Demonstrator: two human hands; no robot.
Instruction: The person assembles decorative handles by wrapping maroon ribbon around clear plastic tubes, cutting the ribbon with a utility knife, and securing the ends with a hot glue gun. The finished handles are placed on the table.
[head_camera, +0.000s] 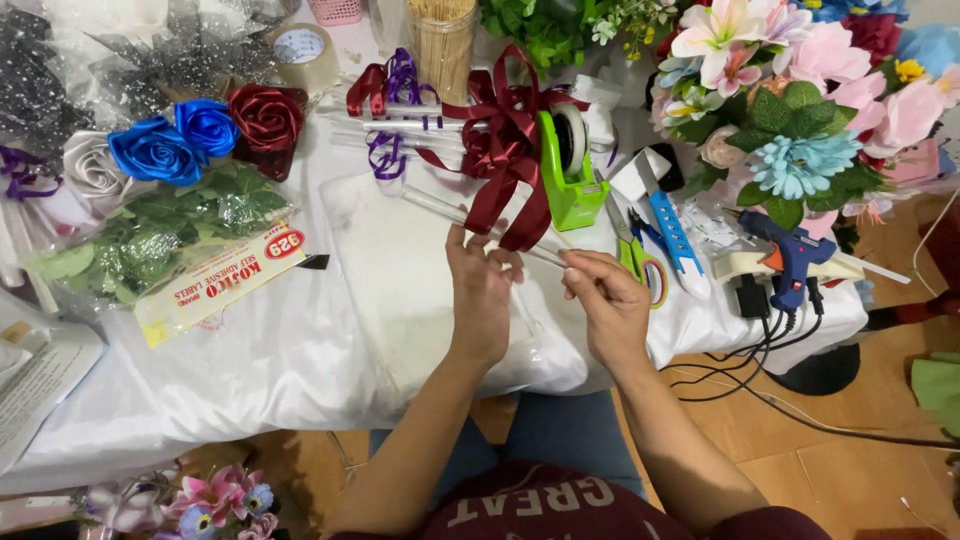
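Both my hands hold one long clear plastic stick (440, 208) above the white table cover (300, 340). My left hand (480, 285) grips its middle, and my right hand (605, 300) pinches the near end between thumb and fingers. A dark red ribbon bow (505, 140) lies just beyond my hands, its tails hanging down toward the stick. A green tape dispenser (568, 170) stands right of the bow.
Blue, red and silver satin roses (200, 135) and a bag of green leaves (160, 235) lie at left. A flower bouquet (790, 110), a blue glue gun (785, 255), scissors (640, 260) and a blue cutter (670, 225) are at right. Cables hang off the table edge.
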